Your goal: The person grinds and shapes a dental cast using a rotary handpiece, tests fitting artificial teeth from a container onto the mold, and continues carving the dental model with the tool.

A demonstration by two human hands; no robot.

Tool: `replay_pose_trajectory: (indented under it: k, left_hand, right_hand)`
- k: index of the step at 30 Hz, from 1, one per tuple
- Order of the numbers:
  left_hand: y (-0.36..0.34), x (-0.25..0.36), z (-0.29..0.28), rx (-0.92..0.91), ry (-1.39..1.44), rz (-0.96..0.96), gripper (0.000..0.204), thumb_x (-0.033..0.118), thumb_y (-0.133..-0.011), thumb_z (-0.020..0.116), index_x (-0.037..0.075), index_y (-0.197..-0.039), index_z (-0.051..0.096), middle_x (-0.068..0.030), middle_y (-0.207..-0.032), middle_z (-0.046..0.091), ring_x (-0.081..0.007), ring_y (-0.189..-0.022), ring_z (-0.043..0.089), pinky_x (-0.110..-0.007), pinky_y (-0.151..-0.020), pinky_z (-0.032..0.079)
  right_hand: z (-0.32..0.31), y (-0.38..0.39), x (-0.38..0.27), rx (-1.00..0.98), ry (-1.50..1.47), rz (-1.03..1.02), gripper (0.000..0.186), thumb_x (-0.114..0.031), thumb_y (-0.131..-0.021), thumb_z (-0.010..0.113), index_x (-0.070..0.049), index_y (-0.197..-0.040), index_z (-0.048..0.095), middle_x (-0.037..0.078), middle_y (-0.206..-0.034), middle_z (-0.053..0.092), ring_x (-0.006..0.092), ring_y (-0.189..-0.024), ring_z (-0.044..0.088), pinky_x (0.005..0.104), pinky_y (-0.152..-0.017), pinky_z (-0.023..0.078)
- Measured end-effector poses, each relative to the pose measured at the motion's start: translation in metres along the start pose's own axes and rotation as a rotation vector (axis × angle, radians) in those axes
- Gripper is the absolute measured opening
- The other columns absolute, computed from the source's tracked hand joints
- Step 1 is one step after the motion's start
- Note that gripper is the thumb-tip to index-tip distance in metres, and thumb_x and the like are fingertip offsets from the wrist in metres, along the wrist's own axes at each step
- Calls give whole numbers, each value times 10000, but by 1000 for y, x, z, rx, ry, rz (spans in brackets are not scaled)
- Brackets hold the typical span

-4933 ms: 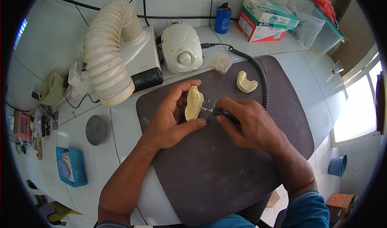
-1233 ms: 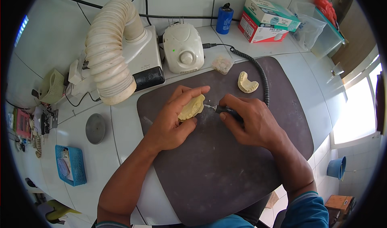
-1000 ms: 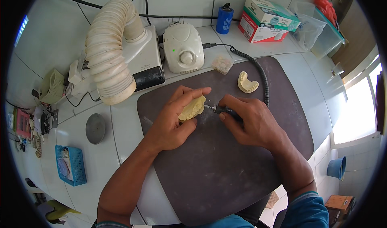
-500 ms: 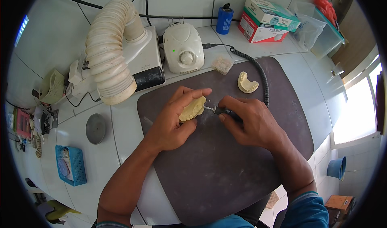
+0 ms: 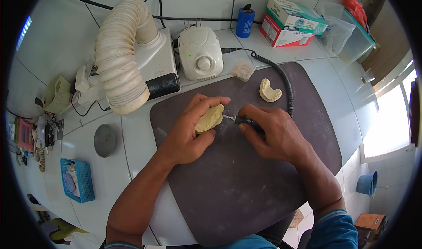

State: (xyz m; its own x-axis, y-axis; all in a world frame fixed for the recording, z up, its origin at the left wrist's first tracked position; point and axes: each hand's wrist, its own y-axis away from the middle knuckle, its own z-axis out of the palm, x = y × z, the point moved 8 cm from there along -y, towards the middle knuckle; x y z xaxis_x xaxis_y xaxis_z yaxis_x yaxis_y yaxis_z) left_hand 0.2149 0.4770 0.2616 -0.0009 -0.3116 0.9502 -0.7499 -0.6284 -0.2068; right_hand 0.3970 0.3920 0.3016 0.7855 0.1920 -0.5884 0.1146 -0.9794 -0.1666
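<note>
Cast [image 5: 210,118] tilted flatter (left hand [image 5: 189,132] gripping); right hand [image 5: 274,132] clasps handpiece [image 5: 246,122], tip seemingly touching.

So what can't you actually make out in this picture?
Head view only:
- Underside of the yellow tooth cast: covered by the left hand.
- Body of the grinding tool: wrapped by the right hand.
- The tool's tip: too small to tell its shape.
- Contents of the blue basket: blurred near the rim.

White tiled counter [image 5: 132,161] and wall [image 5: 206,0], bright window [image 5: 389,126] at right.
</note>
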Motion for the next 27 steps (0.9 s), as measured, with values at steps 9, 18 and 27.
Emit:
replay_pose_trajectory:
  k: [9, 18, 27]
  left_hand:
    - [0, 2, -1, 3, -32, 4, 771, -76, -873, 655, 46, -1634, 662, -54, -1350, 574, -170, -1237, 600, -320, -1098, 475]
    - [1, 3, -1, 14, -45, -16, 746, -63, -875, 668, 42, -1613, 659, -58, -1349, 581, -175, -1240, 600, -329, -1103, 477]
    - [1, 3, -2, 27, -75, -25, 731, -43, -891, 691, 46, -1616, 649, -61, -1346, 582, -187, -1239, 601, -333, -1116, 477]
  right_hand:
    - [0, 0, -2, -4, 14, -24, 227, -176, -1070, 810, -59, -1248, 732, 216, -913, 787, 484, -823, 778, 577, -751, 586]
    - [0, 0, -3, -8, 16, -17, 218, -153, -1059, 816, -55, -1239, 743, 213, -906, 778, 472, -804, 769, 560, -740, 579]
    - [2, 0, -5, -14, 42, -49, 225, -209, -1071, 804, -86, -1241, 723, 178, -904, 782, 468, -825, 780, 587, -743, 585]
